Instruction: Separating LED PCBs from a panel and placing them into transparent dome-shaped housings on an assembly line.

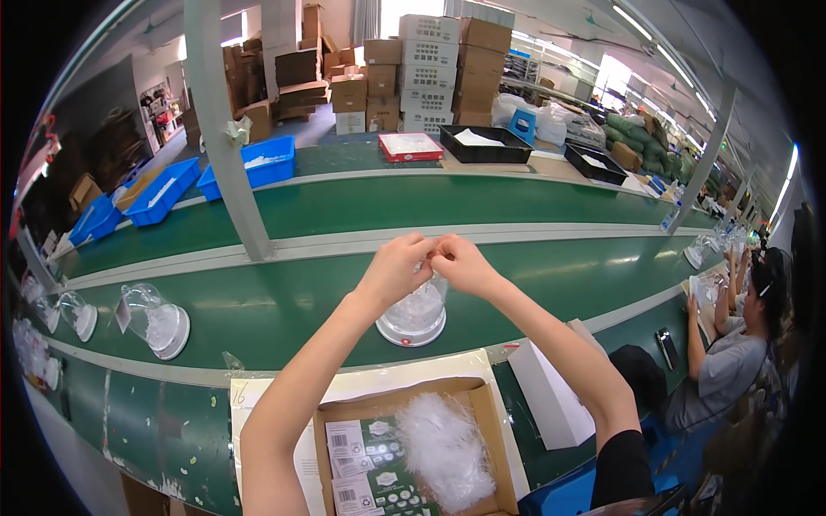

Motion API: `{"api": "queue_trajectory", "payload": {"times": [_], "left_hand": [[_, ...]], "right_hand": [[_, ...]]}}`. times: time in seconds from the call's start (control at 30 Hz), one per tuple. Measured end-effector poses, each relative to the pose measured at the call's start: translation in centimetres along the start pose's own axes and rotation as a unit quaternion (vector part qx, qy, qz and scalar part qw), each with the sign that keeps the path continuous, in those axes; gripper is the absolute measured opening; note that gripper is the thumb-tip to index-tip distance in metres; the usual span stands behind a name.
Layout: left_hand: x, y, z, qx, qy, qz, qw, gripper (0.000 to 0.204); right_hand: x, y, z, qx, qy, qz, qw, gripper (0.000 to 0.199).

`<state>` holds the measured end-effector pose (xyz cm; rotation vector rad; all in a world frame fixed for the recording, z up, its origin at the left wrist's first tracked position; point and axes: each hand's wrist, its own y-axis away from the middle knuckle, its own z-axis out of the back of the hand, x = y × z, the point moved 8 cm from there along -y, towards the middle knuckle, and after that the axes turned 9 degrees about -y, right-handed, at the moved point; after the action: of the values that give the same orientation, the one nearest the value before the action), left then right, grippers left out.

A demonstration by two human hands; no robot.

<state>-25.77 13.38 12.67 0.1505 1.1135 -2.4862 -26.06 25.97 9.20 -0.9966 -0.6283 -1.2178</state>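
Clearly, in the head view both hands meet above the green conveyor belt [284, 305], just in front of the person. The left hand [397, 268] is closed, its fingertips pinching something small at the top of a clear plastic dome [416, 311]; the right hand [465, 265] is closed in the same pinching way, touching the left one. What exactly is between the fingers I cannot tell, it is too small. The dome stands upright on its round white base on the belt, and it has loose white filling inside. I judge that it is light, thin and a little slippery, so it may dent or tip if pressed from the side; holding it by the stiffer base rim seems safer than by the clear wall. Near the person, on the desk [138, 413], an open cardboard box [482, 413] holds a heap of white shredded filling [443, 447] and printed cards [370, 469]; the filling looks very soft and light. More clear domes [155, 320] lie on their sides to the left on the belt. Across the belt there are blue bins [258, 168], a black tray [486, 144] and stacked cartons [430, 73]. On the right a co-worker [731, 361] sits at the same line.
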Motion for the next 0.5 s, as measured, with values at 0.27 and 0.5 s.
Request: {"api": "queue_trajectory", "payload": {"times": [0.27,0.5], "left_hand": [[0.8,2.7,1.9,-0.054,0.019,0.044,0.997,0.031],[-10.1,19.1,5.1,0.136,0.092,0.212,0.963,0.055]], "right_hand": [[-0.2,2.7,-0.3,-0.047,-0.076,0.02,0.996,0.021],[4.1,22.8,-4.7,0.108,0.072,0.035,0.991,0.019]]}}
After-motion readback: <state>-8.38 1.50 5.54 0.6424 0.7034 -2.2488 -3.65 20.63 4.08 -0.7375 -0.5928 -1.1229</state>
